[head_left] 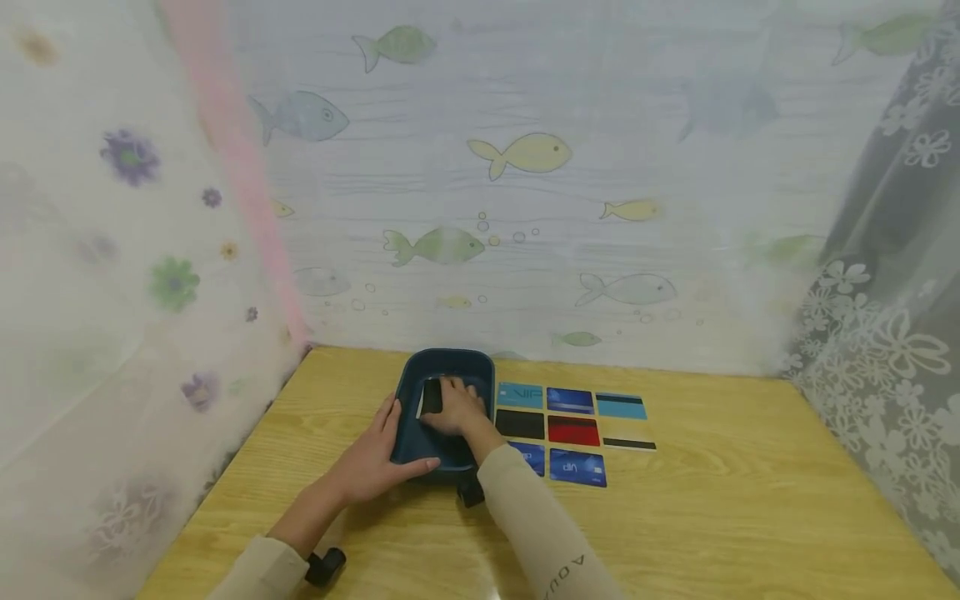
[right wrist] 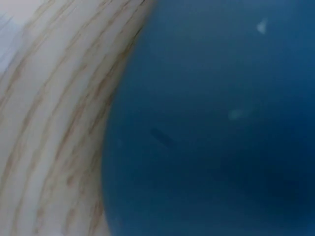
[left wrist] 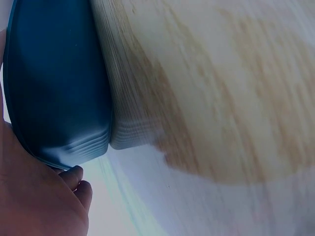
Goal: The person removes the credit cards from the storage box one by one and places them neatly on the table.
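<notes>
A dark blue tray (head_left: 405, 446) with raised walls stands on the table, its side wall close up in the left wrist view. My left hand (head_left: 371, 458) holds its near left corner, thumb across the near rim and fingers along the left side. My right hand (head_left: 457, 408) reaches inside the tray and grips a black card (head_left: 432, 397). A white edge shows beside that card; how many cards are there I cannot tell. In the right wrist view the blurred tray wall (right wrist: 206, 123) hides the fingers.
Right of the tray lie several cards in rows: a light blue card (head_left: 520, 394), a striped blue card (head_left: 621, 406), a black card (head_left: 520, 424), a red card (head_left: 573, 430) and a blue VIP card (head_left: 577, 467) among them. A patterned curtain (head_left: 525, 250) hangs behind the wooden table (head_left: 712, 500).
</notes>
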`<state>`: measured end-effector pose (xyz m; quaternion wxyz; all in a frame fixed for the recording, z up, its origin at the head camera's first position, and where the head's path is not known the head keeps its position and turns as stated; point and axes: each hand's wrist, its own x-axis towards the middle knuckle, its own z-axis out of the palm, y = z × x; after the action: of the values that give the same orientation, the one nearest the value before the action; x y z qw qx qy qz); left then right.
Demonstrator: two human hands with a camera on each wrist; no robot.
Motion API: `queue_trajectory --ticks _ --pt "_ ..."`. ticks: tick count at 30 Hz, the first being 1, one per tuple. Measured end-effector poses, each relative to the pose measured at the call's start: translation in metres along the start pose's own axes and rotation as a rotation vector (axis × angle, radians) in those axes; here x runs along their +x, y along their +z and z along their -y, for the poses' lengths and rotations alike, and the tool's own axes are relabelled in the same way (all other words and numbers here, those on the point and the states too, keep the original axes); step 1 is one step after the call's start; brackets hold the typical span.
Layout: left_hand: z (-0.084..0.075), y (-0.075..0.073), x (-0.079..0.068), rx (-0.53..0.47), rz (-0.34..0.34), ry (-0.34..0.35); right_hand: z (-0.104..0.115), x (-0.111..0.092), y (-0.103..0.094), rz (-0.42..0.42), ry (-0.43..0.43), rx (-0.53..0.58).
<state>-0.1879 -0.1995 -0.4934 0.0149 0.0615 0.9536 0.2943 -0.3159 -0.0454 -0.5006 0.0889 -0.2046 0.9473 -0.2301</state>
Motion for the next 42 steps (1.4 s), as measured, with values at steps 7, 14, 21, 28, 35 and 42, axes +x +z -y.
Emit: queue_trajectory --ticks 7,14,21,28,35,42 --pt "0.003 -0.003 0.006 -0.010 0.008 0.000 0.005 -0.003 -0.005 -0.053 0.063 0.036" --pt "0.007 -0.003 0.012 -0.007 0.010 0.013 0.000 0.011 0.000 -0.034 0.075 0.035" --pt "0.009 -0.003 0.014 0.000 0.011 0.013 -0.001 0.013 0.000 -0.034 0.063 0.040" --pt "0.010 -0.003 0.014 0.003 0.018 0.017 0.003 0.002 -0.006 -0.049 0.083 0.042" --pt "0.009 -0.003 0.014 0.002 0.014 0.021 0.006 -0.002 -0.007 -0.077 0.126 0.103" --pt "0.009 -0.003 0.013 0.003 0.017 0.017 0.005 0.003 -0.002 -0.112 0.172 0.120"
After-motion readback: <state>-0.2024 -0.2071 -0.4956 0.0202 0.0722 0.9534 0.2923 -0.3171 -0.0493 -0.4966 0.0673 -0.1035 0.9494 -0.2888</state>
